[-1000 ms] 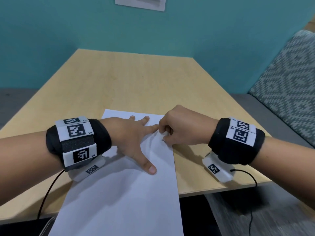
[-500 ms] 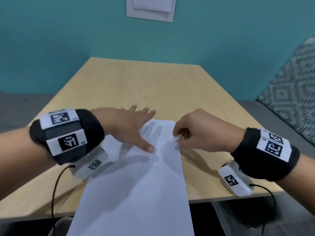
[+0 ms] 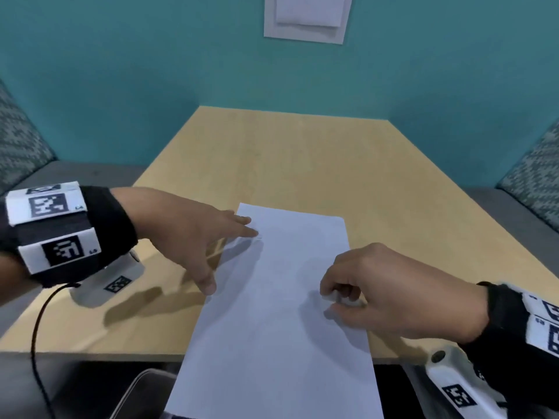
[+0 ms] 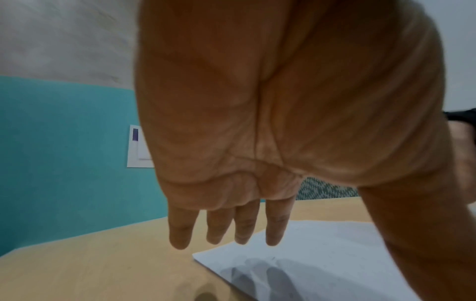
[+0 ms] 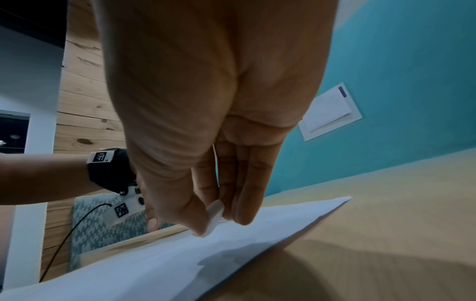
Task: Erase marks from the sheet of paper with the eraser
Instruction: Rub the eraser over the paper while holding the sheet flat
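Observation:
A white sheet of paper [image 3: 281,313] lies lengthwise on the wooden table [image 3: 287,152], its near end hanging over the front edge. My right hand [image 3: 378,291] hovers over the sheet's right side and pinches a small white eraser [image 5: 215,213] between thumb and fingers, just above the paper [image 5: 154,264]. My left hand [image 3: 193,240] is spread flat above the sheet's far left corner, fingers [image 4: 231,228] straight and holding nothing, lifted off the paper [image 4: 322,264]. A faint short mark [image 3: 259,238] shows near the left fingertips.
A teal wall [image 3: 121,86] with a white holder [image 3: 305,16] stands behind the table. Patterned cushions [image 3: 532,176] flank both sides. A black cable [image 3: 39,328] trails from the left wrist over the table's front edge.
Both hands have come apart and lifted off the sheet. The left hand moved to the far left corner. The right hand drew back toward me with the eraser.

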Available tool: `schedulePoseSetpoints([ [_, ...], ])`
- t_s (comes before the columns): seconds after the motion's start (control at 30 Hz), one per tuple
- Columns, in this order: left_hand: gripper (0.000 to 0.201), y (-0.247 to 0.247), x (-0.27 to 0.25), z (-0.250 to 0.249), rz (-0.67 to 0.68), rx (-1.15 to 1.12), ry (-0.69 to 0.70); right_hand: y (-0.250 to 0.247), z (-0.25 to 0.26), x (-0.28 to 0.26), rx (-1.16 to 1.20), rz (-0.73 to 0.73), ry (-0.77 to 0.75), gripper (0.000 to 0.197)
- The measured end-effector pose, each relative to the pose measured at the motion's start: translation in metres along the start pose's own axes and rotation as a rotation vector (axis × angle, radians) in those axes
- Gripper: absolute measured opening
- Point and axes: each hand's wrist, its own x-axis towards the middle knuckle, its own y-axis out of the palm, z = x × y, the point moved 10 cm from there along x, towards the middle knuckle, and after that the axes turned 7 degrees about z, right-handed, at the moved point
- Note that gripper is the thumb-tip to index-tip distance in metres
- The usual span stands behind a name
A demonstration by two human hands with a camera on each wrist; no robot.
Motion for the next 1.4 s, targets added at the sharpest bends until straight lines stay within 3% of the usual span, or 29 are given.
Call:
schedulePoseSetpoints([
  [0.33, 0.129, -0.004, -0.007, 0.018, -0.018, -0.071, -0.034, 0.011, 0.017, -0.008, -0.079, 0.029, -0.033, 0.022],
  [0.5, 0.139, 0.026, -0.004, 0.000, 0.073, -0.061, 0.004, 0.017, 0.006, -0.011, -0.095, 0.058, -0.008, 0.017],
  [0.63, 0.138, 0.032, -0.004, -0.020, 0.030, -0.056, 0.012, 0.006, -0.015, -0.015, -0.086, 0.069, 0.049, 0.012],
  [0.87, 0.152, 0.038, 0.001, -0.043, -0.003, 0.061, -0.016, 0.001, -0.016, -0.004, -0.190, 0.205, 0.078, 0.014],
  [1.0, 0.155, 0.036, 0.004, -0.047, -0.010, 0.079, -0.038, -0.014, 0.020, 0.021, -0.132, 0.125, -0.044, 0.010],
  [1.1, 0.155, 0.037, 0.005, -0.046, -0.005, 0.061, -0.046, -0.009, 0.046, 0.044, -0.060, 0.097, -0.132, 0.019],
  [1.4, 0.157, 0.044, 0.009, -0.041, 0.026, 0.037, -0.055, 0.009, 0.054, 0.078, -0.033, 0.060, -0.139, 0.018],
])
